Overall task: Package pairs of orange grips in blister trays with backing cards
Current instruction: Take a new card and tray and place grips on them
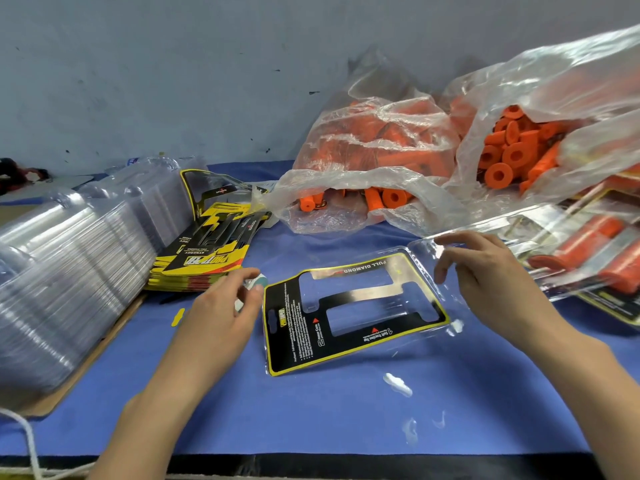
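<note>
A clear blister tray [429, 258] lies in the middle of the blue table with a black and yellow backing card [294, 327] inside it. My left hand [221, 313] rests at the tray's left corner with relaxed fingers, a small teal and white bit at its fingertips. My right hand [485, 271] hovers over the tray's far right corner, fingers loosely bent and holding nothing. Loose orange grips [502, 157] fill two open plastic bags, the left bag [346, 188] and the right bag [561, 81], behind the tray.
A long stack of empty clear trays [69, 265] lies on the left. A pile of yellow backing cards [207, 258] sits beside it. Packed trays with orange grips [588, 244] lie at the right edge. A grey wall stands behind.
</note>
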